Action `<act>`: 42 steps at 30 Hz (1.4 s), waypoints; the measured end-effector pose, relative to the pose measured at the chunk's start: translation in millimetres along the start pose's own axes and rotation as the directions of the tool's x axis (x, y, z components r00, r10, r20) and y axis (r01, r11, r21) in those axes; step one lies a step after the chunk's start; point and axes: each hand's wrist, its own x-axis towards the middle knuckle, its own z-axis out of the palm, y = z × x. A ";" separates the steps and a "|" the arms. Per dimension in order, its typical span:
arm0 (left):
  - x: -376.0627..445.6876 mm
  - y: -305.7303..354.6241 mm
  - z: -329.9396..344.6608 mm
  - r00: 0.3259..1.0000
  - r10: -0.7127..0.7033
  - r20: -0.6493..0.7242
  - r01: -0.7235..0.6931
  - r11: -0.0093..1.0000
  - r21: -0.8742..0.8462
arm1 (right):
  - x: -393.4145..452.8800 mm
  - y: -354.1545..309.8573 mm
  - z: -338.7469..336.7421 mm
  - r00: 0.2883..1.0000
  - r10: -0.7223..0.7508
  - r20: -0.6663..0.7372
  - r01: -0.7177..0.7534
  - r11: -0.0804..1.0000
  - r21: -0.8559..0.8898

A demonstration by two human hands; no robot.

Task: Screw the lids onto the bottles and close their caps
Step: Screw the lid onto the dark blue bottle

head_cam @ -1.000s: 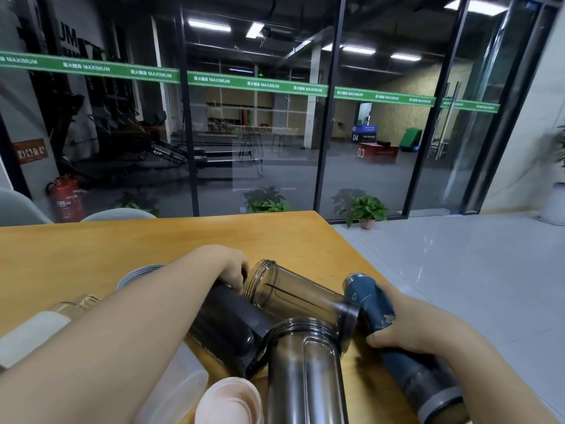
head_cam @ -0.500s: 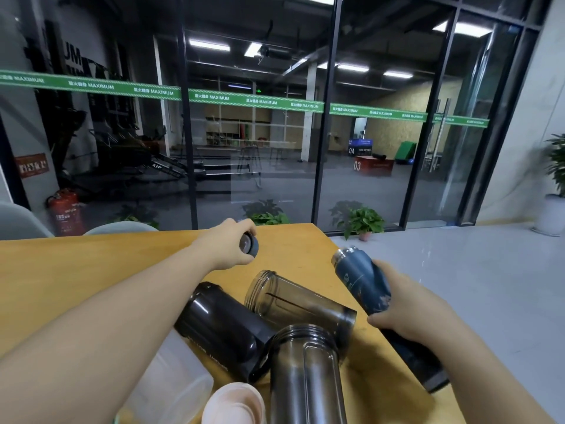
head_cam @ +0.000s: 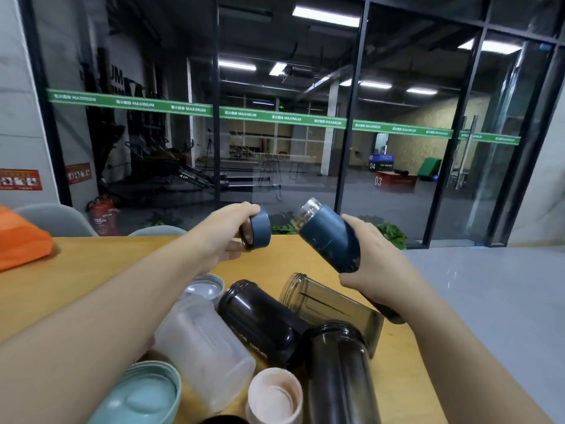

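Fingers of the left hand (head_cam: 224, 237) are curled round a blue lid (head_cam: 256, 229), clamped on its rim and holding it up in the air above the far end of the counter (head_cam: 91, 270), while the fingers of the right hand (head_cam: 374, 270) are wrapped round the lower body of a blue bottle (head_cam: 328, 237), also lifted clear of the counter. The lid sits at about 9 o'clock from the bottle's mouth, near it but not yet touching, its open underside turned toward 4 o'clock. The bottle's long axis runs tilted, from the hand at roughly 5 o'clock up to its clear threaded neck at 11 o'clock, so the mouth points up and toward the lid. By my reading, this is the step of bringing lid to bottle before screwing. The next move calls for lining the lid's opening square with the neck, seating it, then turning it while the right hand steadies the body. Below the hands, other uncapped bottles lie on their sides on the counter: a black bottle (head_cam: 263, 319), a smoky clear bottle (head_cam: 330, 307), a dark tall bottle (head_cam: 339, 374) and a frosted white bottle (head_cam: 201, 347), all apparently waiting for lids.
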 end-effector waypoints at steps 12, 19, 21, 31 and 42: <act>-61.5 -22.3 -92.3 0.997 -0.050 -0.065 0.010 0.863 -0.505 | 3.7 -42.6 5.0 0.977 -0.198 0.086 0.180 0.967 0.178; -71.9 -40.5 -104.2 0.998 -0.056 0.014 0.056 0.885 -0.462 | 0.4 -46.6 8.9 0.948 -0.272 0.163 0.242 0.953 0.180; -73.2 -41.1 -99.1 0.997 -0.046 0.065 0.068 0.917 -0.394 | 0.7 -47.4 13.0 0.948 -0.281 0.149 0.256 0.952 0.165; -67.6 -43.6 -79.7 0.998 -0.041 0.037 0.050 0.949 -0.311 | 3.3 -51.7 29.1 0.916 -0.398 0.046 0.400 0.916 -0.046; -60.8 -60.6 -76.6 0.983 0.033 0.183 0.015 0.967 -0.254 | 1.7 -51.3 34.7 0.915 -0.390 0.103 0.398 0.915 -0.074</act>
